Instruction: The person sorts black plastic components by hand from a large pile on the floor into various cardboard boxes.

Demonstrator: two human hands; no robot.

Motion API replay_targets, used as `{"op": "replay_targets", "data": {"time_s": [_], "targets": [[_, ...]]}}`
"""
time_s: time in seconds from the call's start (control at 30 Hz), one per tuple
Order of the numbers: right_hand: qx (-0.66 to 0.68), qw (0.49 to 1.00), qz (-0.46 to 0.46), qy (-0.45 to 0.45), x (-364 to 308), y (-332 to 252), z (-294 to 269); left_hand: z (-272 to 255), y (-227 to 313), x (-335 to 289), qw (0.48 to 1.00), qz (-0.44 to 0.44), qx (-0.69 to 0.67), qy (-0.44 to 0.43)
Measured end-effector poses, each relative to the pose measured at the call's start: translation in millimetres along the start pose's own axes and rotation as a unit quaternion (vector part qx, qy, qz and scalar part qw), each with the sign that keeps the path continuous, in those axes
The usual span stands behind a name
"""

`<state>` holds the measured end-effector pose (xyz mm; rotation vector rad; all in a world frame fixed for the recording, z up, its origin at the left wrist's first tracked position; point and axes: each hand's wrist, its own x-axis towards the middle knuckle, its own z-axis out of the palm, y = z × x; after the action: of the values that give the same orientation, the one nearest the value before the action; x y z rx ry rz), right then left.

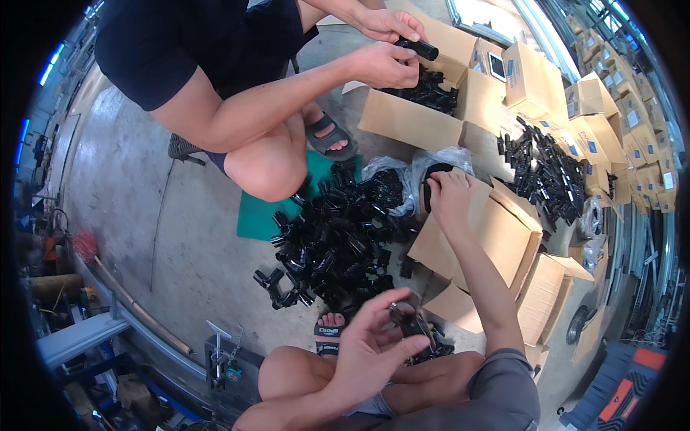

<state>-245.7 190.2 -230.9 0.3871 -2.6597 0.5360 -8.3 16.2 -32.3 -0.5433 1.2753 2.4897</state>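
Note:
My left hand (370,352) is raised over my lap, its fingers and thumb curled round a glossy black tubular fitting (411,323) with a ring-shaped end. Further off, my right hand (449,200) reaches to a dark, rounded thing (435,174) beside a clear plastic bag (413,179). Its fingers are bent and their tips are partly hidden, so what they grip cannot be made out. Between my feet and the other person lies a large heap of black fittings (330,248), partly over a green sheet (255,215).
A person opposite holds a black cylinder (418,49) above an open carton (410,118) of black parts. An open cardboard box (496,241) stands under my right forearm. More black parts (543,169) are piled by stacked cartons (535,79). A long-handled broom (136,305) lies left.

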Motion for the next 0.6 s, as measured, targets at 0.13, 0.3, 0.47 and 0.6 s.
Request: {"op": "replay_targets", "data": {"time_s": [0.13,0.3,0.47,0.6], "targets": [[0.268,0.961,0.044,-0.057,-21.3,-87.5,-156.3,7.1,8.9,-1.3,0.995,0.077,-0.027,0.052],[0.260,0.964,-0.018,-0.059,-59.6,-140.8,-266.2,16.1,3.7,-15.6,0.984,0.176,0.015,-0.011],[0.203,0.979,-0.020,-0.018,-81.1,-156.0,-302.4,29.6,2.2,-35.9,0.972,0.225,0.021,-0.065],[0.211,0.977,0.011,-0.013,-98.6,-165.6,-313.2,31.1,-8.3,-42.8,0.954,0.276,0.073,-0.089]]}}
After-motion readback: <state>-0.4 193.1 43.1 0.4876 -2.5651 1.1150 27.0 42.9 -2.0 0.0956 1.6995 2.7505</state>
